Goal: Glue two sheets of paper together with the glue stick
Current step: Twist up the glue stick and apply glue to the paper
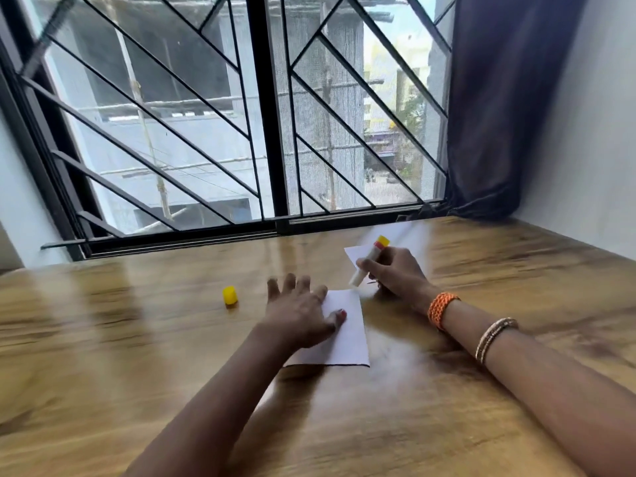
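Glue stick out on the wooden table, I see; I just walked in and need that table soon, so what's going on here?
A person is gluing paper. The left hand presses flat on a white sheet of paper on the wooden table. The right hand grips a white glue stick with a yellow end, its tip down at the sheet's far corner. The yellow cap lies off to the left. A second white sheet lies behind the right hand, not yet joined.

My uncapped glue stick [368,261], white with a yellow and red end, tilts tip-down at the far corner of a white paper sheet [339,333] lying mid-counter. A second sheet [354,253] lies beyond, nearer the window edge. The yellow cap [230,296] stands left.
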